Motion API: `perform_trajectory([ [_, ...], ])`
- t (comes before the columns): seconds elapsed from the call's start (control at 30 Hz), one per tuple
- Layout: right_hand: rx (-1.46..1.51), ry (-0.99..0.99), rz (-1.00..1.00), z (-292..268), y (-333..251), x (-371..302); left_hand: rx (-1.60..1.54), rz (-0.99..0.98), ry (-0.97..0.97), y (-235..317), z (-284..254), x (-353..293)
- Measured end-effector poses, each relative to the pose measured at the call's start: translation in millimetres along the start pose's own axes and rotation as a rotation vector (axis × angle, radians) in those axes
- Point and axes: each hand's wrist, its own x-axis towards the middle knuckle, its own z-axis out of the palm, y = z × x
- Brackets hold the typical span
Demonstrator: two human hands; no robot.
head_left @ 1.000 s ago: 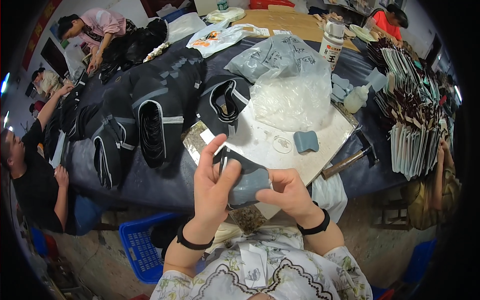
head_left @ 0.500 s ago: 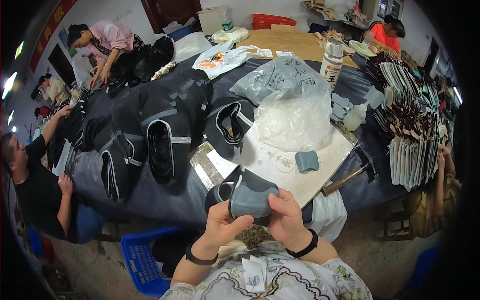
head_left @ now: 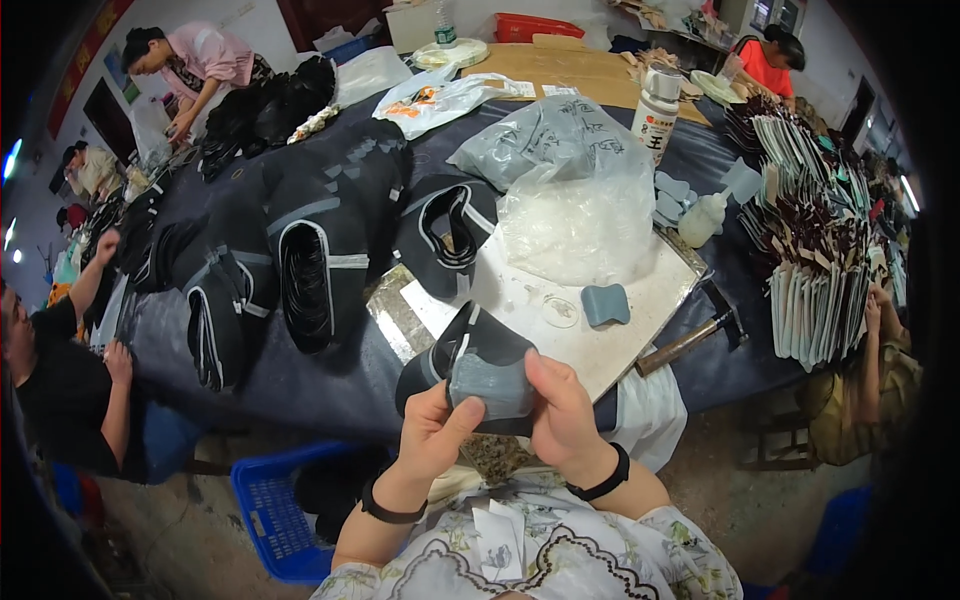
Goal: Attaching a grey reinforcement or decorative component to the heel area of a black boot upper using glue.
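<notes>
Open passage is being left over the pale board [head_left: 560, 300], while the far counter [head_left: 300, 380] is being blocked by plastic bags [head_left: 575, 205] and a hammer [head_left: 690, 340].

Hammer [head_left: 688, 342], glue bottle [head_left: 701, 219], clear plastic bag [head_left: 580, 215] on worktable; blue crate [head_left: 275, 505] below.

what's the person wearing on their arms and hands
Both hands are bare, no gloves or rings visible. The left hand has a black band on its wrist, and the right hand a similar black band. Forearms are uncovered; a pale floral top with scalloped dark trim shows below.
</notes>
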Motion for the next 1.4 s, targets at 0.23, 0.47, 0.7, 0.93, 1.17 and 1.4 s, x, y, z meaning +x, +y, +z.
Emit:
perform_trajectory([
  [0.23,-0.061,-0.084,0.031,0.1,-3.5,7.4,0.017,-0.020,0.014,0.4,-7.6,-1.1],
  [0.47,-0.366,-0.284,-0.068,-13.0,-1.0,3.0,-0.122,0.006,0.168,5.1,7.8,7.8],
  [0.7,-0.413,-0.373,-0.140,-21.3,-1.3,1.0,-0.297,-0.157,0.236,12.3,10.4,10.9],
  [0.93,-0.552,-0.297,-0.249,-18.0,4.9,-3.0,-0.162,-0.035,0.342,21.0,25.6,14.3],
  [1.17,-0.380,-0.301,-0.122,-16.0,-2.0,-10.4,0.100,-0.106,0.177,23.4,16.6,17.1],
  [1.4,0.073,-0.080,0.058,-18.6,6.0,-0.1,0.046,-0.051,0.377,8.6,27.4,17.6],
])
